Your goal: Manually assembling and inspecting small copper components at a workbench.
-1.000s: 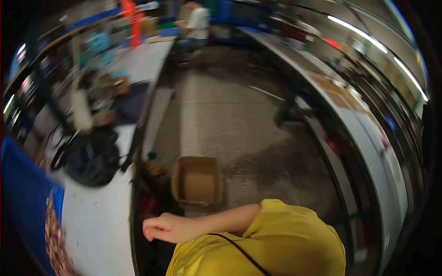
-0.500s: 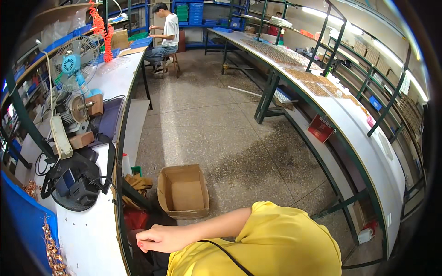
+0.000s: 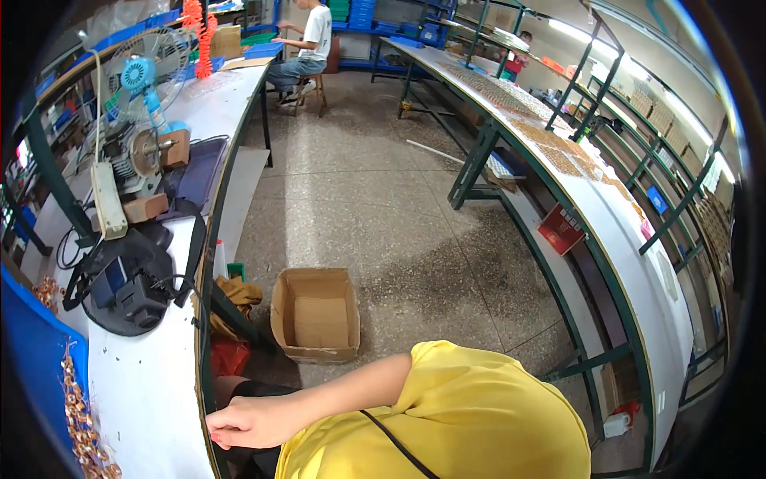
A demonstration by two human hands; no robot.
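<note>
My right hand (image 3: 249, 421) reaches across from the yellow sleeve (image 3: 487, 391) to the left and is at the front edge of the white worktable (image 3: 152, 391). Its fingers are curled in, the thumb lies against them, and their inner side is hidden. My left hand is out of view. On the table beyond the hand sits a black round pad with straps and a boxy black device (image 3: 132, 295) with a cable. A blue tray (image 3: 32, 351) stands at the left edge, with copper-coloured small parts (image 3: 76, 407) along its side.
An open cardboard box (image 3: 315, 315) stands on the floor beside the table. A motor (image 3: 140, 160) and a blue fan (image 3: 144, 80) stand farther along. A long table (image 3: 590, 191) with flat brown pieces runs along the right. A person (image 3: 307, 48) sits at the back.
The view has shifted a little, so the room sits higher and farther right. My right hand has moved left to the table edge, fingers still curled.
</note>
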